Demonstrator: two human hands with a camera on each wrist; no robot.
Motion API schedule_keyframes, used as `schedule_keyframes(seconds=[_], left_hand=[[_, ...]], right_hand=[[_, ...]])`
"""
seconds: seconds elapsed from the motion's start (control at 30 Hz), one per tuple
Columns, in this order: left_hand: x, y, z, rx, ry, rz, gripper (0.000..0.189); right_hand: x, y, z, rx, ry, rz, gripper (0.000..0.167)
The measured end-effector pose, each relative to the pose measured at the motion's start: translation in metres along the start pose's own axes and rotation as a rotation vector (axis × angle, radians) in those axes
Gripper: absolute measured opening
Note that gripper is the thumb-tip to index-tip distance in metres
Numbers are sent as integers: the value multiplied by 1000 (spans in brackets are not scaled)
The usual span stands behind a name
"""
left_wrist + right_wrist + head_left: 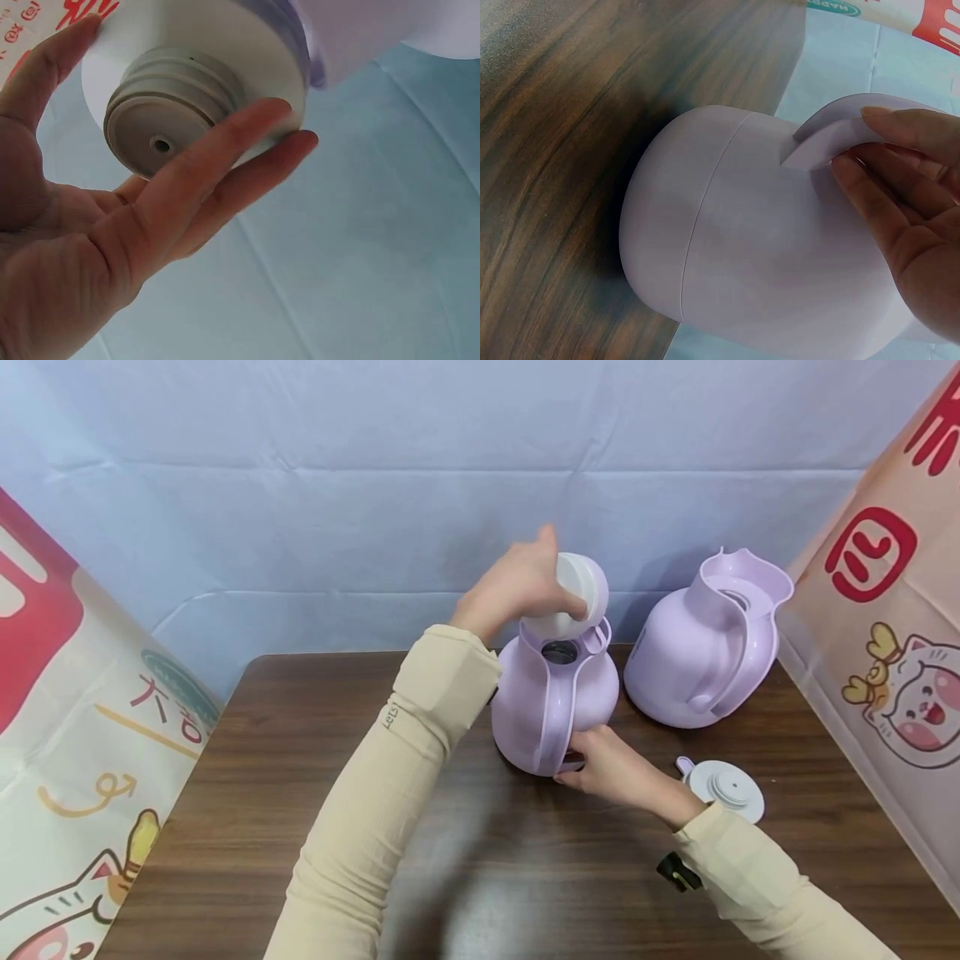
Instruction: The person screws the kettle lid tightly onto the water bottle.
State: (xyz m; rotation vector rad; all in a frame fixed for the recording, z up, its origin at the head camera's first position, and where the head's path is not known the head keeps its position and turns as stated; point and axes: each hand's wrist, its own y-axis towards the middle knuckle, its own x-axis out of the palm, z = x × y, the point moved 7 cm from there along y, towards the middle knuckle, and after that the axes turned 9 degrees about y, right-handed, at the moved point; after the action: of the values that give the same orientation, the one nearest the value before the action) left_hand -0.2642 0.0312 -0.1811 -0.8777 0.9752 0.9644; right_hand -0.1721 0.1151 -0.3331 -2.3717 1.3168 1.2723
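My left hand [517,583] holds a round jug lid [577,583], white beneath with a lilac edge, tilted above the mouth of a lilac thermos jug [517,714]. In the left wrist view, fingers and thumb spread around the lid's rim, and its ribbed stopper [161,112] with a small centre hole faces the camera. The jug stands upright with its dark inner opening [559,652] uncovered. Low on the jug's handle [555,727], my right hand [611,764] grips with thumb and fingers; the right wrist view shows this hand [911,202] pinching the handle's lower end.
A second lilac jug [667,664] stands at the right, near the back wall cloth [375,527]. Another white lid [727,789] lies stopper-side up on the wooden table [315,760], beside my right forearm. Printed cloths hang at the left [67,693] and right.
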Motion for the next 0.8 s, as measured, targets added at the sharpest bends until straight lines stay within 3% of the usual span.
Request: schedule_keyframes(seconds=[0.23, 0.4, 0.53, 0.67, 0.8], left_hand=[[10, 3, -2, 16, -27, -107, 98], [16, 4, 1, 32, -37, -150, 94], [18, 3, 3, 55, -4, -164, 85], [19, 4, 2, 86, 57, -160, 61], [19, 5, 1, 95, 108, -153, 50]], right_hand=[[0, 1, 0, -5, -2, 1, 19], [1, 1, 0, -10, -8, 4, 20], [1, 1, 0, -22, -8, 10, 20], [1, 0, 0, -22, -4, 11, 20], [0, 0, -1, -23, -8, 12, 20]])
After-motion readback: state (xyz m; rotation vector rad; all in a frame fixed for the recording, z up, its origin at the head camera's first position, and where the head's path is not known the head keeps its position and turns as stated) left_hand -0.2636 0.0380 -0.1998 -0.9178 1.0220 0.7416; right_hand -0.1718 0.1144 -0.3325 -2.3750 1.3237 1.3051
